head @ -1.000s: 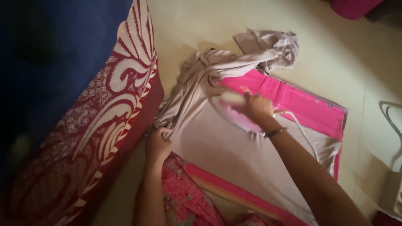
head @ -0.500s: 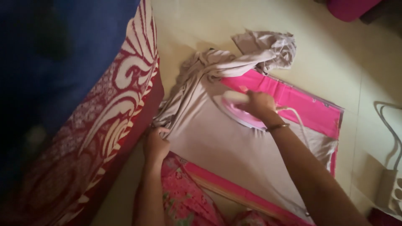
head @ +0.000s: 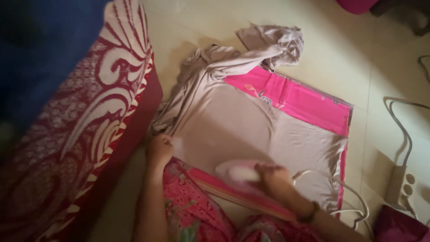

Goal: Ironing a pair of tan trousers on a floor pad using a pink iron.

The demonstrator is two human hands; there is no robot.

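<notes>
A beige garment (head: 233,121) lies spread over a pink cloth (head: 300,101) on the floor, its far part bunched up at the top. My left hand (head: 159,150) pinches the garment's near left edge. My right hand (head: 275,179) grips the handle of a pink and white iron (head: 237,172) that rests on the garment's near edge, blurred by motion. The iron's white cord (head: 345,192) trails off to the right.
A red and white patterned cover (head: 89,130) with a blue cloth (head: 40,54) on it fills the left side. A power strip (head: 405,188) with cables lies on the tiled floor at the right. Pink patterned clothing (head: 197,210) covers my lap.
My right hand has slid the iron from the garment's far middle, near the pink cloth, down to its near edge. My left hand still holds the left edge.
</notes>
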